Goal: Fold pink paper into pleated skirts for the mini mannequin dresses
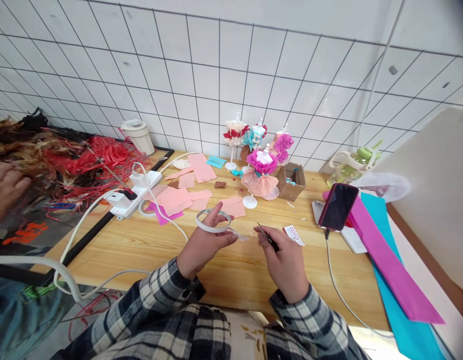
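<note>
While tape roll (212, 229) encircles left fingers (212, 216), which pinch its loose end (242, 237), right fingers (269, 254) grip dark pointed tool (271, 241)

Near the centre of the frame, the tape (212, 229) is white and the pointed tool (269, 240) dark, between sleeves (152, 296) checked in navy, grey and cream, over a yellow-brown table (231, 265) with wood grain. Above, the front dress (260, 182) is magenta over peach, near peach paper (175, 201) and a brown box (298, 192), below white tiles (205, 42) with a dark grid. At right lie magenta (396, 270) and turquoise strips (422, 336); at left, red strands (112, 156) and a white power strip (149, 182).
</note>
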{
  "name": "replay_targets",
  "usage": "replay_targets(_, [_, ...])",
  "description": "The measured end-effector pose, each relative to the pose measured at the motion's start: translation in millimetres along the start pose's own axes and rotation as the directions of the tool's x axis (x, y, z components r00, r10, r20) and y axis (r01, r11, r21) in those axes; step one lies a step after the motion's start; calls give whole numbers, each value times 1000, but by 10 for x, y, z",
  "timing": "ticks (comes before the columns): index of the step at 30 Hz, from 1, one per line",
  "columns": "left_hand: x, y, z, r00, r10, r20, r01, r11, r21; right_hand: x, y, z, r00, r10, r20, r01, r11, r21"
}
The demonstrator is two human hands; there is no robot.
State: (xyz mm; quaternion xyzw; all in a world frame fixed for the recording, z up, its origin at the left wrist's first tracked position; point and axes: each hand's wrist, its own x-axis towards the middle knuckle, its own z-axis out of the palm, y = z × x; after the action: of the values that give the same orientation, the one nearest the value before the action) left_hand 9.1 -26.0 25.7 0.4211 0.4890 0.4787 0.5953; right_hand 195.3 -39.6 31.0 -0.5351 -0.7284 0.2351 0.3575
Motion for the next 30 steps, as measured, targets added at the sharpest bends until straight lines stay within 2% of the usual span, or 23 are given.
replay_targets(4, [-5, 59, -4, 1000, 3, 4, -3, 999, -46, -84, -92, -116, 963, 28, 268, -20, 999, -35])
replay_targets(6, [-10, 77, 1, 1000, 2, -2, -2, 998, -56, -108, -99, -115, 948, 37, 317, -16, 998, -66])
replay_targets(13, [-27, 105, 20, 1000, -13, -12, 13, 999, -48, -98, -44, 26, 956, 76, 283, 11, 956, -294])
replay_targets(20, [-39, 121, 37, 1000, -30, 0, 30, 998, -48, -82, -62, 82, 954, 68, 292, -9, 980, -200])
replay_targets(30, [-51, 86, 79, 1000, -11, 11, 11, 1000, 5, -57, -29, 150, 955, 106, 276, -60, 984, -170])
